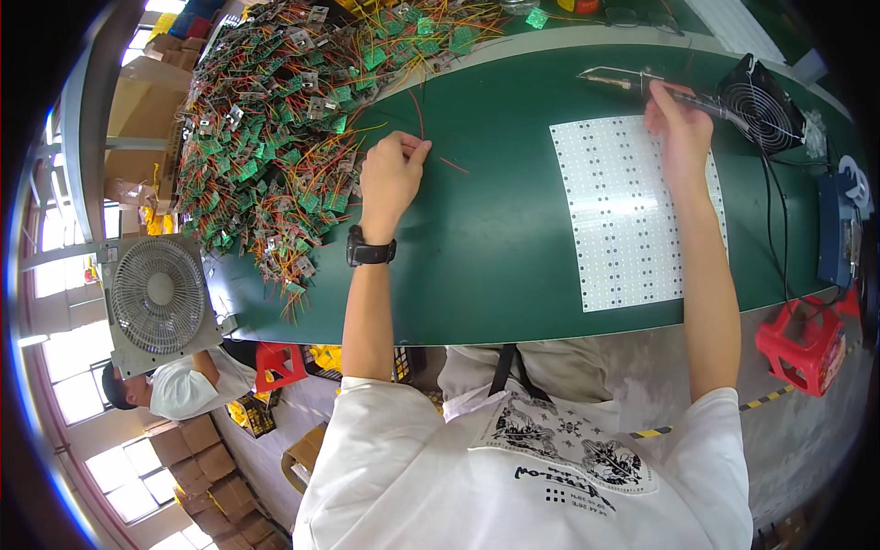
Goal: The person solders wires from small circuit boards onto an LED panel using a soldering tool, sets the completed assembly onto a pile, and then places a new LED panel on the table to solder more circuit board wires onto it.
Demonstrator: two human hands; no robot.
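My left hand [392,179], with a black watch [369,247] on its wrist, is closed in a pinch at the table's middle. A thin red wire [422,115] stands up from between its fingertips. Beside it a short red wire piece [454,165] lies on the green table [486,247]. My right hand [680,133] is wrapped round a soldering iron [706,103], whose metal tip points left. That hand is over the far edge of a white perforated panel [623,220], and my forearm hides part of the panel's right side.
A large heap of small green circuit boards with wires [266,147] covers the table's left end. At the right are a black fan [765,105], dark cables and a blue box [834,229]. A grey fan [160,289] and a seated person [183,390] are at left; a red stool [800,346] at right.
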